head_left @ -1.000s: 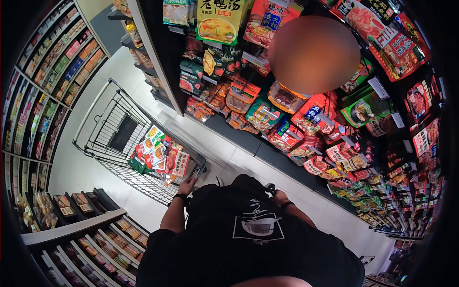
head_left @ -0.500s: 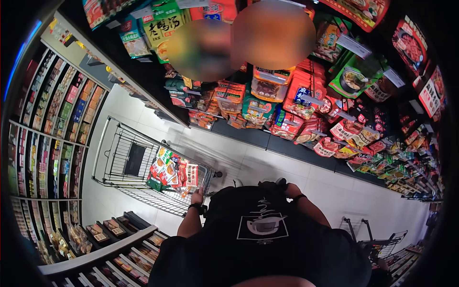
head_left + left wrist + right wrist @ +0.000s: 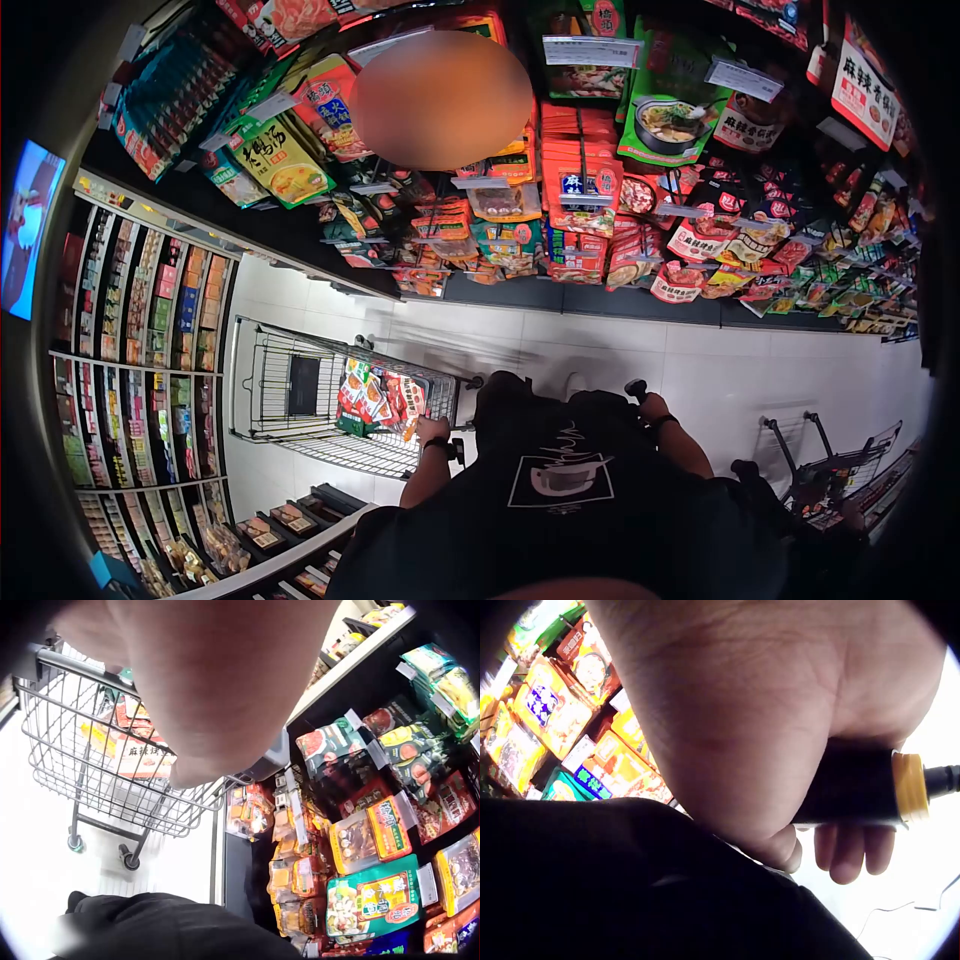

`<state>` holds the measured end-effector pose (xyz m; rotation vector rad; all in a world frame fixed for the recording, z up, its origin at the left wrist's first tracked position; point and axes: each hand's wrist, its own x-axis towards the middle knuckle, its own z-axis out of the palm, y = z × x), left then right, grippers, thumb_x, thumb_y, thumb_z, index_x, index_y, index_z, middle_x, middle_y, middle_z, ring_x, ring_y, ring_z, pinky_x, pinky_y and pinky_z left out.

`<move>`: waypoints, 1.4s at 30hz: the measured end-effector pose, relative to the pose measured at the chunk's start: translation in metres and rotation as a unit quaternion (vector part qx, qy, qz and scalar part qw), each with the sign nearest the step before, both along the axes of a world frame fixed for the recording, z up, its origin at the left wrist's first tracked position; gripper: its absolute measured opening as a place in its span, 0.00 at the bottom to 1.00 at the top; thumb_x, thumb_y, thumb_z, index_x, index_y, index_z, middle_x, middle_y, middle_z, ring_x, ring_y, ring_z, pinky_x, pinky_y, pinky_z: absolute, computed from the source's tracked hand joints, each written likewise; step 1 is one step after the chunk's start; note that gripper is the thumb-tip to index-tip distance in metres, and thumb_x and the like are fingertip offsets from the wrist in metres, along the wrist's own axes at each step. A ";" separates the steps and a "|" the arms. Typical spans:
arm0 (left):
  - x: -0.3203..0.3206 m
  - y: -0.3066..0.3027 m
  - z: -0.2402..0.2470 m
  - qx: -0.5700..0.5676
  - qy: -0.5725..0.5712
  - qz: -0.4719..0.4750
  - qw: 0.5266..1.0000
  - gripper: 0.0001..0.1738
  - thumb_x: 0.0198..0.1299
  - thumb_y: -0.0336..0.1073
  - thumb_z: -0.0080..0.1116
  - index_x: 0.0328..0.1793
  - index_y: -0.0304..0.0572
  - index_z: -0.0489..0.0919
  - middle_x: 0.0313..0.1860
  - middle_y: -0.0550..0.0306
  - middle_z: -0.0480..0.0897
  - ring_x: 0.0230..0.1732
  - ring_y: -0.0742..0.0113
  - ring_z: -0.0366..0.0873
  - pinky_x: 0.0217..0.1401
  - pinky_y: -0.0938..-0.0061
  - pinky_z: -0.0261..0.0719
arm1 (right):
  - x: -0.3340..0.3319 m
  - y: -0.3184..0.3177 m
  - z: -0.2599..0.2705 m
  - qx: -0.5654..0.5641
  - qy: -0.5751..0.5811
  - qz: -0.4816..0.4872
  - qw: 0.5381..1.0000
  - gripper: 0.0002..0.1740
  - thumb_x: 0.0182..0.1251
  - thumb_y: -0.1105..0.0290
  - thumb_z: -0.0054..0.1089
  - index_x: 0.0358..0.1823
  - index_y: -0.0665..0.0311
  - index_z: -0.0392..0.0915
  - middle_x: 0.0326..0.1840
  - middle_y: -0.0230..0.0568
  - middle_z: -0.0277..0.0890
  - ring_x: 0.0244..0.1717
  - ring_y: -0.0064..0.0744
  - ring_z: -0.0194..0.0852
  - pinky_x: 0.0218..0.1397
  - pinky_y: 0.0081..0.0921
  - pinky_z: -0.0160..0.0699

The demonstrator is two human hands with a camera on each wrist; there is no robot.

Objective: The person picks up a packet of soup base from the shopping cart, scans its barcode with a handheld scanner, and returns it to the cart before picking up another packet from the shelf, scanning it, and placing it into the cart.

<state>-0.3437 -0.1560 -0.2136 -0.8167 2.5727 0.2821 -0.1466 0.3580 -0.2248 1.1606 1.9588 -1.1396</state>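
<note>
In the head view, the left hand (image 3: 433,430) is at the near end of a wire shopping cart (image 3: 303,385), which holds several red, white and green food packets (image 3: 380,397). The left wrist view shows this hand (image 3: 210,682) over the cart's dark handle bar (image 3: 86,666); the hand itself hides most of its fingers. Held low beside the body, the right hand (image 3: 652,407) grips a black cylinder (image 3: 636,388). From the right wrist, the fingers of that hand (image 3: 780,712) curl round the cylinder (image 3: 859,787), which has a yellow ring at one end.
Hanging food bags (image 3: 580,180) fill the rack in front. Stocked shelves (image 3: 150,350) stand at the left beneath a lit screen (image 3: 30,230). A low display (image 3: 290,520) is at the lower left, and another cart (image 3: 845,465) at the right. Pale floor (image 3: 690,370) runs between.
The head view has turned, so the rack lies more level and the cart and both hands appear lower and further right. The screen has come into view. Both hands keep their holds.
</note>
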 end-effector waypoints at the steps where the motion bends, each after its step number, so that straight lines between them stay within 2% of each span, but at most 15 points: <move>1: -0.002 0.000 0.001 0.011 -0.027 0.004 1.000 0.41 0.49 0.51 0.59 0.66 0.37 0.61 0.65 0.42 0.66 0.68 0.47 0.62 0.67 0.50 0.59 | 0.004 0.004 0.003 -0.010 -0.002 -0.012 1.000 0.15 0.53 0.67 0.66 0.35 0.70 0.74 0.23 0.43 0.78 0.21 0.33 0.80 0.23 0.29 0.79; 5: -0.006 0.006 0.004 -0.027 -0.102 -0.016 0.994 0.44 0.48 0.52 0.59 0.67 0.38 0.57 0.66 0.42 0.64 0.69 0.47 0.59 0.68 0.47 0.57 | 0.019 0.019 -0.002 0.021 -0.030 -0.008 0.999 0.13 0.52 0.70 0.65 0.36 0.70 0.75 0.24 0.44 0.79 0.21 0.34 0.80 0.24 0.30 0.79; 9: -0.012 0.006 -0.005 -0.045 -0.156 -0.020 0.987 0.55 0.47 0.52 0.61 0.73 0.32 0.44 0.71 0.41 0.57 0.71 0.45 0.55 0.70 0.47 0.55 | 0.028 0.030 -0.011 0.017 -0.034 -0.006 0.999 0.13 0.52 0.71 0.65 0.36 0.71 0.77 0.24 0.45 0.80 0.22 0.35 0.81 0.24 0.32 0.79; 10: -0.014 0.009 -0.005 -0.047 -0.179 -0.024 0.982 0.58 0.47 0.51 0.61 0.73 0.26 0.39 0.71 0.37 0.54 0.72 0.42 0.53 0.72 0.50 0.53 | 0.025 0.029 -0.004 0.014 -0.035 -0.013 0.999 0.12 0.52 0.72 0.63 0.36 0.71 0.77 0.23 0.45 0.80 0.22 0.35 0.81 0.25 0.31 0.79; 14: -0.021 0.025 0.019 -0.074 -0.213 -0.069 0.972 0.60 0.45 0.50 0.62 0.71 0.19 0.37 0.71 0.27 0.51 0.73 0.38 0.50 0.73 0.55 0.52 | 0.018 0.031 -0.001 0.013 -0.025 0.005 1.000 0.12 0.50 0.73 0.61 0.36 0.71 0.77 0.24 0.46 0.80 0.23 0.35 0.81 0.26 0.31 0.79; 17: -0.018 0.019 0.001 -0.137 -0.206 -0.106 0.963 0.60 0.48 0.54 0.60 0.72 0.19 0.39 0.72 0.28 0.49 0.73 0.39 0.51 0.72 0.54 0.55 | 0.010 0.029 0.000 0.035 -0.029 0.034 0.998 0.13 0.50 0.73 0.61 0.37 0.71 0.76 0.25 0.46 0.80 0.23 0.35 0.81 0.26 0.31 0.80; 23: -0.018 0.018 -0.006 -0.132 -0.198 -0.094 0.967 0.60 0.48 0.51 0.58 0.72 0.20 0.34 0.73 0.30 0.49 0.73 0.40 0.51 0.71 0.51 0.55 | -0.002 0.028 0.008 0.017 0.010 0.040 0.999 0.13 0.49 0.72 0.62 0.36 0.71 0.75 0.25 0.45 0.79 0.21 0.35 0.79 0.24 0.30 0.79; 25: -0.018 0.025 0.001 -0.093 -0.195 0.001 0.976 0.58 0.49 0.48 0.58 0.74 0.28 0.34 0.74 0.34 0.45 0.75 0.40 0.45 0.71 0.46 0.52 | -0.001 0.032 0.009 -0.007 0.005 0.006 1.000 0.13 0.48 0.72 0.62 0.35 0.72 0.74 0.25 0.46 0.79 0.21 0.34 0.80 0.25 0.31 0.80; 27: -0.022 0.033 0.018 -0.062 -0.200 0.024 0.978 0.57 0.49 0.47 0.57 0.75 0.31 0.34 0.75 0.35 0.43 0.75 0.40 0.41 0.70 0.44 0.53 | 0.004 0.038 -0.011 -0.004 0.006 -0.013 1.000 0.13 0.48 0.72 0.62 0.35 0.72 0.74 0.25 0.46 0.79 0.22 0.35 0.81 0.25 0.31 0.81; 29: -0.023 0.007 -0.026 -0.064 -0.208 -0.043 0.975 0.56 0.48 0.47 0.58 0.75 0.31 0.36 0.74 0.33 0.45 0.75 0.40 0.43 0.71 0.45 0.53 | 0.004 0.040 -0.015 0.020 -0.006 0.007 1.000 0.11 0.49 0.73 0.62 0.34 0.71 0.76 0.25 0.45 0.79 0.24 0.36 0.82 0.29 0.32 0.81; 33: -0.003 0.001 0.005 0.000 -0.078 -0.046 0.996 0.53 0.48 0.52 0.59 0.74 0.32 0.45 0.70 0.35 0.58 0.69 0.44 0.60 0.67 0.50 0.62 | -0.008 0.036 -0.010 0.031 -0.082 0.113 0.990 0.10 0.49 0.72 0.63 0.32 0.71 0.78 0.25 0.45 0.80 0.24 0.35 0.82 0.29 0.32 0.81; 35: 0.003 -0.020 -0.002 0.026 -0.036 -0.107 0.993 0.42 0.51 0.50 0.56 0.69 0.34 0.59 0.56 0.34 0.74 0.55 0.43 0.75 0.57 0.56 0.73 | -0.022 0.032 -0.019 0.040 -0.089 0.154 0.983 0.11 0.50 0.72 0.63 0.34 0.70 0.79 0.25 0.44 0.80 0.24 0.34 0.81 0.30 0.32 0.80; 39: 0.013 -0.040 0.005 0.086 0.072 -0.134 0.985 0.29 0.52 0.43 0.54 0.59 0.33 0.71 0.46 0.36 0.80 0.49 0.42 0.78 0.53 0.58 0.75 | -0.063 -0.007 -0.002 0.064 -0.019 0.134 0.989 0.10 0.51 0.71 0.60 0.34 0.68 0.77 0.24 0.42 0.80 0.23 0.34 0.81 0.30 0.31 0.80; 40: 0.009 -0.046 0.002 0.123 0.053 -0.133 0.982 0.27 0.51 0.42 0.53 0.55 0.32 0.73 0.44 0.35 0.81 0.48 0.42 0.78 0.52 0.57 0.75 | -0.076 -0.020 0.005 0.043 0.003 0.126 0.991 0.14 0.50 0.73 0.61 0.39 0.71 0.73 0.25 0.44 0.78 0.22 0.32 0.80 0.21 0.28 0.79; 42: -0.001 -0.061 -0.014 0.141 0.015 -0.119 0.983 0.22 0.48 0.41 0.53 0.44 0.31 0.79 0.38 0.34 0.81 0.46 0.40 0.79 0.49 0.56 0.75 | -0.092 -0.048 0.013 -0.003 0.029 0.102 0.994 0.15 0.50 0.72 0.61 0.40 0.71 0.73 0.26 0.45 0.78 0.21 0.31 0.80 0.21 0.27 0.79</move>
